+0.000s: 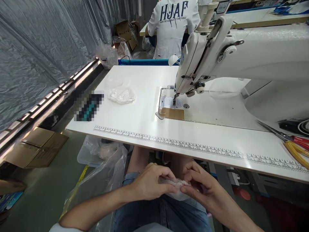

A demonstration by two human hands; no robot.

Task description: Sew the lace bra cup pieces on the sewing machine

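Above my lap, in front of the table's edge, both hands pinch a small piece of white lacy fabric (178, 190). My left hand (154, 182) grips its left side between thumb and fingers. My right hand (199, 183) is closed on the right side, with fingertips partly hidden behind the cloth. Another white lace piece (122, 95) lies flat on the left part of the white table (140, 112). The white sewing machine (193, 61) stands on the right of the table, its needle and presser foot over the metal plate.
Scissors (287, 138) with red and yellow handles lie at the table's right end. A printed ruler (193, 146) runs along the front edge. Below left are a plastic bag (103, 183) and a cardboard box (36, 148). A person in a white shirt (172, 29) sits beyond the table.
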